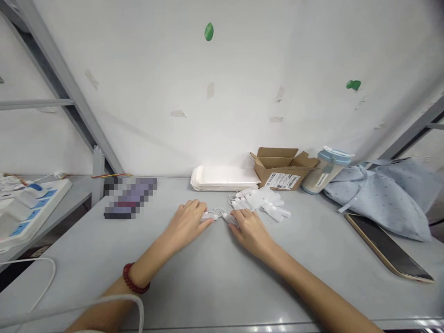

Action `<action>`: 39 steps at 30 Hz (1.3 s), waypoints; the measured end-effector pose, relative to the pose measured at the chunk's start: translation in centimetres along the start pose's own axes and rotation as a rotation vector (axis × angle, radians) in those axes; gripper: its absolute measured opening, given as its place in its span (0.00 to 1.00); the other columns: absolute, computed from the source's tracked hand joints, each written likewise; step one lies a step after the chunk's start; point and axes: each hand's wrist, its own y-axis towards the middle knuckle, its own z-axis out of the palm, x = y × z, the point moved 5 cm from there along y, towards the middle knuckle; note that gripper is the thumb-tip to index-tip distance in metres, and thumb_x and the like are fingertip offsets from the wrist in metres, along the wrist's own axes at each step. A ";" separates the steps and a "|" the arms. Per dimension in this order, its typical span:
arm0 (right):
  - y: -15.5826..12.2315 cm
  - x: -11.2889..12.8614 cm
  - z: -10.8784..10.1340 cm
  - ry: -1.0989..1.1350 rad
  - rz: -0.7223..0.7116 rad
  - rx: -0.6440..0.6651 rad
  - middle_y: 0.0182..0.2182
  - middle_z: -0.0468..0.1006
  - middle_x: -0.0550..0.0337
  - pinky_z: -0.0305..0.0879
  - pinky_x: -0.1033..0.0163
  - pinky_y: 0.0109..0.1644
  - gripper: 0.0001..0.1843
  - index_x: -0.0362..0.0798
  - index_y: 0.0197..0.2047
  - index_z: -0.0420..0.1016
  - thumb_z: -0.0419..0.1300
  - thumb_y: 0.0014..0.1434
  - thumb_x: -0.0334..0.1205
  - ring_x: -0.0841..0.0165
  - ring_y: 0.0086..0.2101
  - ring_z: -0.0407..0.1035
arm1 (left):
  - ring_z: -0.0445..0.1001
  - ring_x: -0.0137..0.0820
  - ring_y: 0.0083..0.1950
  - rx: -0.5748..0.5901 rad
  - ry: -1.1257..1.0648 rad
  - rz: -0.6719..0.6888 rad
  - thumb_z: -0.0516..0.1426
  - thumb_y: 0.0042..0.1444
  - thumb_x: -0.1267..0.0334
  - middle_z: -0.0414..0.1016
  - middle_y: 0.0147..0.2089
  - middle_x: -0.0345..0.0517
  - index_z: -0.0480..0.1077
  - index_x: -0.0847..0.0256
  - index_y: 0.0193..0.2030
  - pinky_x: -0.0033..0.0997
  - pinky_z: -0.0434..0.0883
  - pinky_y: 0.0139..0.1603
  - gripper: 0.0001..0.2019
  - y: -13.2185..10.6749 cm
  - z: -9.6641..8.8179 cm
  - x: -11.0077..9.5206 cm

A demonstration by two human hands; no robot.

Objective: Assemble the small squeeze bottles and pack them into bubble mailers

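My left hand [187, 221] rests low over the grey table, its thumb and fingers closed on a small white plastic piece [210, 216]. Opposite it, my right hand [251, 230] has its fingers closed on another small white plastic piece [230, 219]. Thin cord loops [219, 212] show between the two pieces; whether they are joined cannot be made out. Just behind my right hand lies a loose pile of similar translucent white pieces [265, 200], some with loops. The fingers partly hide both held pieces.
Behind the pile are a stack of white envelopes [227, 178] and an open cardboard box [282, 175]. A cup [326, 171], a light blue bag [385, 199] and a phone [388, 247] sit right. Left are a blurred-out object [133, 199], a power strip [29, 215] and a white cable [114, 299].
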 end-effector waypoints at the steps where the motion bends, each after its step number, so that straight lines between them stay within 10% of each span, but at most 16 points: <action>1: 0.0 0.0 -0.1 0.008 0.012 0.009 0.36 0.76 0.51 0.59 0.57 0.38 0.08 0.46 0.41 0.68 0.56 0.56 0.33 0.58 0.38 0.69 | 0.69 0.41 0.46 -0.010 0.019 0.003 0.50 0.59 0.54 0.71 0.43 0.49 0.65 0.61 0.40 0.39 0.64 0.44 0.12 0.0 -0.2 -0.1; 20: 0.0 -0.6 -0.7 0.314 0.139 -0.018 0.26 0.73 0.57 0.58 0.63 0.31 0.11 0.44 0.42 0.67 0.49 0.60 0.39 0.66 0.26 0.65 | 0.73 0.41 0.38 0.158 0.235 -0.086 0.50 0.57 0.58 0.72 0.37 0.51 0.65 0.62 0.35 0.33 0.64 0.31 0.10 -0.3 -0.4 -0.9; 33: 0.0 -0.5 -0.9 0.595 0.166 -0.082 0.24 0.72 0.60 0.57 0.63 0.31 0.15 0.46 0.41 0.66 0.40 0.64 0.39 0.68 0.26 0.65 | 0.68 0.42 0.42 0.070 0.085 -0.208 0.48 0.54 0.66 0.69 0.39 0.52 0.63 0.62 0.40 0.37 0.66 0.35 0.08 0.1 -0.2 1.2; 39: -0.3 -0.5 -1.6 0.731 0.248 -0.083 0.23 0.69 0.61 0.57 0.64 0.30 0.16 0.47 0.40 0.66 0.40 0.64 0.42 0.68 0.25 0.63 | 0.62 0.44 0.53 -0.094 0.079 -0.034 0.52 0.57 0.60 0.69 0.50 0.51 0.65 0.59 0.48 0.43 0.64 0.46 0.13 0.2 -0.9 0.1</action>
